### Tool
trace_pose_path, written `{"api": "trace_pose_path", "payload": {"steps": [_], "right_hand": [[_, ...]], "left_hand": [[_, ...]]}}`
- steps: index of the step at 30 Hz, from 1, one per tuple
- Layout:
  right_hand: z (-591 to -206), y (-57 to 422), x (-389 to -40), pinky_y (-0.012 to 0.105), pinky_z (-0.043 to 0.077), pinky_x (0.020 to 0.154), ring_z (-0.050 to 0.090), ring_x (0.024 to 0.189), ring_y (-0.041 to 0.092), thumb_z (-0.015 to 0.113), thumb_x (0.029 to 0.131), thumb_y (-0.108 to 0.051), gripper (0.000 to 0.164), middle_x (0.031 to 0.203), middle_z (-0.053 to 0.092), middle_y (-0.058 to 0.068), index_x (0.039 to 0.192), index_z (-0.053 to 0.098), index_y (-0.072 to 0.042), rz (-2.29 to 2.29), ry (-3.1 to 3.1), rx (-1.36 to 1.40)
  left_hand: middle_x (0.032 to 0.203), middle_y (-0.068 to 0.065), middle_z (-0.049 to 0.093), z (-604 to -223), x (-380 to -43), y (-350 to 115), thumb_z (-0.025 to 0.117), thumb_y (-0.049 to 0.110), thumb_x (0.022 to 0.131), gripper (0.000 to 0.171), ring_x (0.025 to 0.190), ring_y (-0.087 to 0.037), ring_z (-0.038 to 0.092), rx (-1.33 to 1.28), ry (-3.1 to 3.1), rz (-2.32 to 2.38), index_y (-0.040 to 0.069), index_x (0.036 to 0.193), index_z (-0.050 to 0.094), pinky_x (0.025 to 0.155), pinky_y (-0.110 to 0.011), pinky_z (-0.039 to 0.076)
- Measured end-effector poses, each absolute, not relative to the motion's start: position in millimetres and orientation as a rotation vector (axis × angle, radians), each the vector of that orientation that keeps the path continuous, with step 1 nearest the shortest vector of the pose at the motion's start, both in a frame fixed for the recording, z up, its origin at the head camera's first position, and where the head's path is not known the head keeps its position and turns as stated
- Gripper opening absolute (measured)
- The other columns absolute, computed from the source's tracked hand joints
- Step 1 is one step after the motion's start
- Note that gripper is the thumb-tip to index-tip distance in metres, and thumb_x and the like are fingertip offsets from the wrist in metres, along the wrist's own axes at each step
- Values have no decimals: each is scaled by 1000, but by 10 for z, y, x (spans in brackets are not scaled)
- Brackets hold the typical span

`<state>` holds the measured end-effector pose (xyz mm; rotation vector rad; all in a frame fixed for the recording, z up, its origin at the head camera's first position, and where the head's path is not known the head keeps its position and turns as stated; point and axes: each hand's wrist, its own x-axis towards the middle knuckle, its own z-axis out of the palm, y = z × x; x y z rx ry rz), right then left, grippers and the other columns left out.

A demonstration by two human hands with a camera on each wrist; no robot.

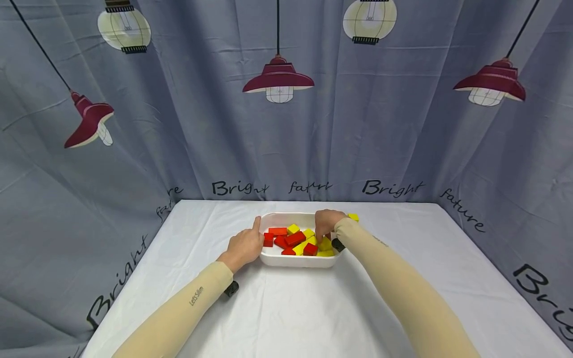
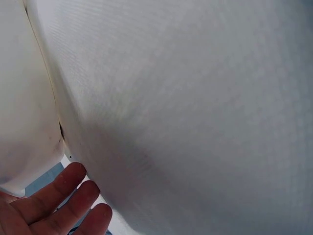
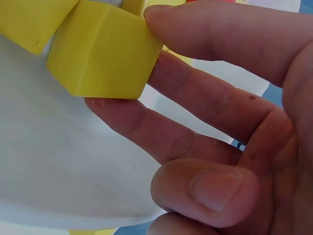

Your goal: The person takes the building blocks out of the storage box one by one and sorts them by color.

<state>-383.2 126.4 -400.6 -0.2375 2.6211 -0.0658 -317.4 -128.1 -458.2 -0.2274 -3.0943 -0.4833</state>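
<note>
A white tray (image 1: 297,264) on the table holds several red and yellow blocks. My left hand (image 1: 243,246) is at its left side, index finger extended along the rim. In the left wrist view, three loosely straight fingers (image 2: 54,196) lie beside the tray's outer wall (image 2: 29,107). My right hand (image 1: 329,223) reaches into the tray's right end. The right wrist view shows it pinching a yellow block (image 3: 105,54) between its fingertips, close over the white tray floor. A red block (image 1: 310,249) lies near the front wall, and another red block (image 1: 277,231) near the back.
A yellow block (image 1: 353,217) sits outside the tray, behind my right wrist. White cloth (image 1: 286,313) covers the table. A grey-blue curtain (image 1: 286,144) with printed lamps and lettering hangs round the back and sides.
</note>
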Motion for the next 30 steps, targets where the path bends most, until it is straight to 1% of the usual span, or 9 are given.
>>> {"api": "trace_pose_path", "payload": {"steps": [4,6,9,13,15,19,21,24,30], "right_hand": [[-3967,1278,-3835,32,46,72,67,92,25,81,78,-22,17,81,74,6,86,74,-10,-94,2638,-260],[-3945,1285,-3838,32,45,73,65,90,24,82,78,-22,16,80,73,4,86,74,-11,-117,2645,-273],[-3902,1300,-3835,34,47,78,64,91,23,81,78,-22,17,83,72,2,90,75,-11,-159,2641,-288],[-3838,1320,-3803,38,50,87,63,93,24,79,80,-22,18,86,72,3,94,76,-11,-235,2630,-305],[-3817,1334,-3791,41,51,90,64,93,25,79,80,-22,17,86,72,3,93,76,-10,-273,2629,-316],[-3793,1375,-3795,46,52,96,67,96,28,79,81,-22,16,85,73,4,91,77,-10,-337,2633,-322],[-3768,1396,-3798,48,51,97,68,97,29,79,81,-22,16,85,73,4,91,77,-9,-380,2635,-314],[-3724,1431,-3798,47,52,96,68,96,29,80,82,-23,17,87,73,5,92,78,-8,-432,2651,-306],[-3642,1522,-3803,44,53,92,66,96,29,80,82,-25,22,91,74,6,95,78,-7,-500,2681,-303]], "left_hand": [[105,-12,71,-4556,-3180,-1290,39,24,102,64,75,-21,60,-220,-3102,-504,8,160,20,61,-39,48],[99,-11,70,-4534,-3177,-1289,39,24,101,64,71,-21,59,-212,-3106,-518,8,160,20,58,-38,46],[92,-9,69,-4507,-3173,-1286,39,24,101,65,69,-21,57,-201,-3118,-531,8,161,19,57,-36,44],[95,-10,69,-4511,-3181,-1289,38,24,101,64,71,-21,58,-188,-3127,-528,8,161,19,59,-37,45],[95,-9,69,-4522,-3186,-1290,38,24,101,65,71,-21,58,-188,-3128,-526,8,161,19,59,-37,45],[84,-6,65,-4535,-3186,-1289,39,24,101,65,68,-21,57,-198,-3131,-532,7,161,19,57,-36,43],[82,-5,64,-4541,-3184,-1287,39,24,101,65,68,-20,56,-202,-3132,-532,7,161,19,57,-35,43],[86,-6,66,-4550,-3182,-1284,39,24,102,65,69,-20,57,-199,-3132,-528,8,161,19,58,-36,43],[105,-11,71,-4568,-3185,-1277,38,25,102,64,75,-21,59,-200,-3118,-528,8,161,20,61,-38,47]]}}
